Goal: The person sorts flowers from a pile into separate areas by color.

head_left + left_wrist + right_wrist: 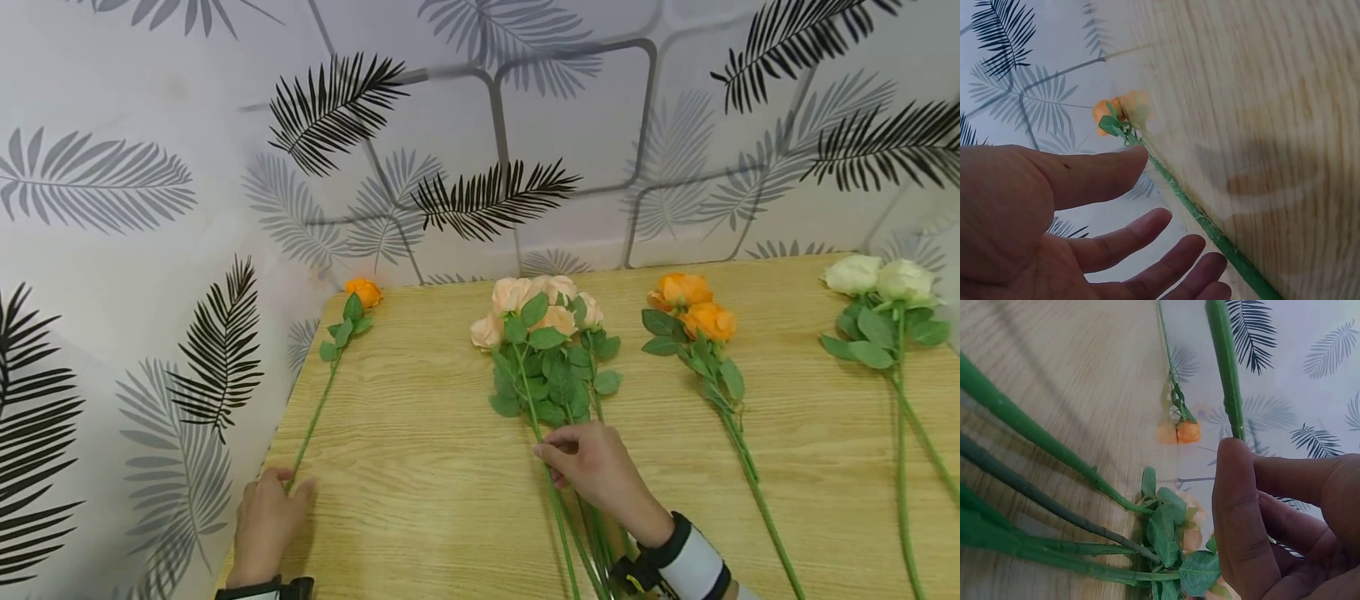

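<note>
A single orange rose [363, 292] lies along the table's left edge. My left hand [264, 521] is at the lower end of its stem; in the left wrist view the fingers [1147, 225] are spread and relaxed beside the green stem [1210, 231]. Between thumb and fingertips, my right hand [596, 467] pinches one rose stem [1227, 375], held above the other stems. It runs up to the bunch of peach roses [551, 304] in the middle of the table. Several more green stems [1041, 434] of that bunch lie below the hand.
Right of the peach bunch lie orange roses [708, 321] with long stems. White roses [905, 281] lie at the far right. The wooden table [405, 417] meets a wall covering [450, 125] with leaf print behind and at the left.
</note>
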